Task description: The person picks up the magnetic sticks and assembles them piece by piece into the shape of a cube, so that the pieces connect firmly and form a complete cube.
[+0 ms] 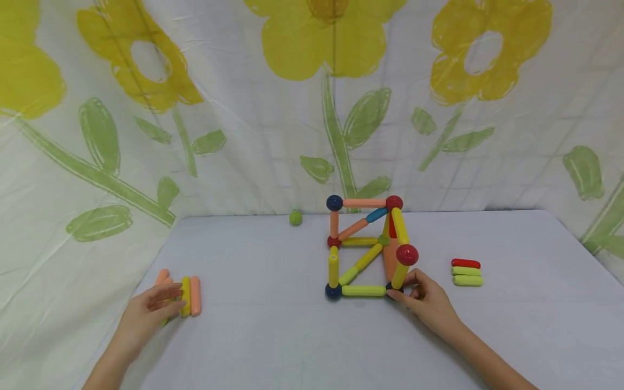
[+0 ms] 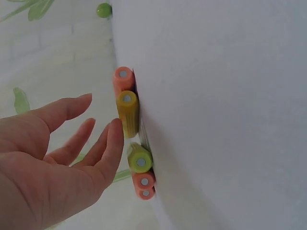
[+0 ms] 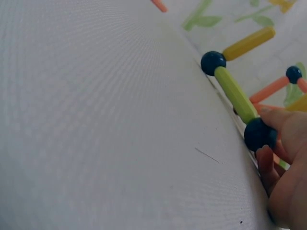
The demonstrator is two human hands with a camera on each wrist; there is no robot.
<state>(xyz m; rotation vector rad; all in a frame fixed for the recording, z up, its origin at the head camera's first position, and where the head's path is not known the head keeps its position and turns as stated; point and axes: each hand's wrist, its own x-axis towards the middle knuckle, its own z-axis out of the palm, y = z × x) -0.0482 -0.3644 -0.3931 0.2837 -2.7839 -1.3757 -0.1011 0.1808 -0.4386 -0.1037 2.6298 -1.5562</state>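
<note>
In the head view a frame of magnetic rods and balls stands right of the middle. My right hand (image 1: 429, 303) pinches the dark blue ball (image 3: 260, 134) at its near right bottom corner. A lime rod (image 1: 363, 291) runs from that ball to another dark blue ball (image 1: 333, 291), where a yellow rod (image 1: 333, 268) stands upright with its top end bare. At far left my left hand (image 1: 146, 311) hovers by loose rods, thumb and fingers apart. Nearest its fingertips is a yellow rod (image 2: 128, 115); an orange rod (image 1: 195, 296) lies beside it. The hand partly hides other orange and green rods.
A green ball (image 1: 296, 218) sits at the table's back edge. Right of the frame lie a red rod (image 1: 466, 264) and two lime rods (image 1: 468, 280). A flowered cloth (image 1: 258, 141) hangs behind the white table (image 1: 273, 346).
</note>
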